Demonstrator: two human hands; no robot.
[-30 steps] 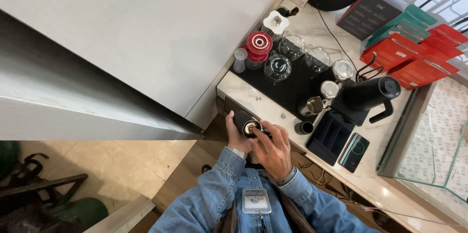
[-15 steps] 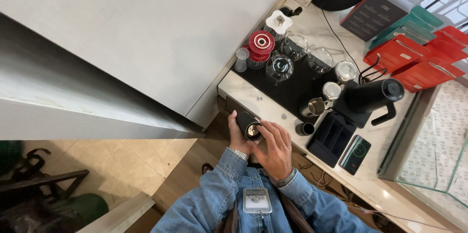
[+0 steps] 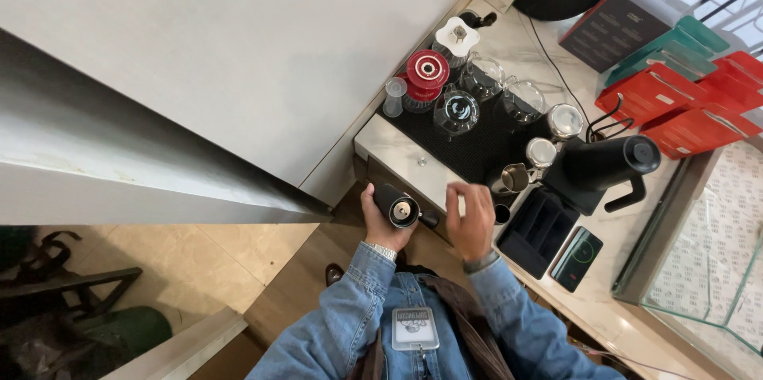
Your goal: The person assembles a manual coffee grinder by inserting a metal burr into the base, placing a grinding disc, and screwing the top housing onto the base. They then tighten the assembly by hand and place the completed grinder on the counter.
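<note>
My left hand [image 3: 377, 226] grips a black cylindrical hand coffee grinder [image 3: 395, 205], held upright just off the front edge of the counter, its metal top facing up. A small dark knob or handle end [image 3: 429, 219] sticks out to its right. My right hand [image 3: 472, 219] hovers a little to the right of the grinder with fingers spread, holding nothing. Both arms wear denim sleeves, and there is a watch on the left wrist.
A black mat [image 3: 477, 145] on the white counter [image 3: 397, 151] carries glass servers, a red dripper [image 3: 427, 71] and small metal cups. A black gooseneck kettle [image 3: 604, 164], a dark tray [image 3: 544, 225], a phone [image 3: 578, 258], red and green boxes [image 3: 675, 94] and a glass case [image 3: 715, 245] lie to the right.
My right hand has come off the top of the grinder and moved to the right, opening. The left hand still holds the grinder in about the same place.
</note>
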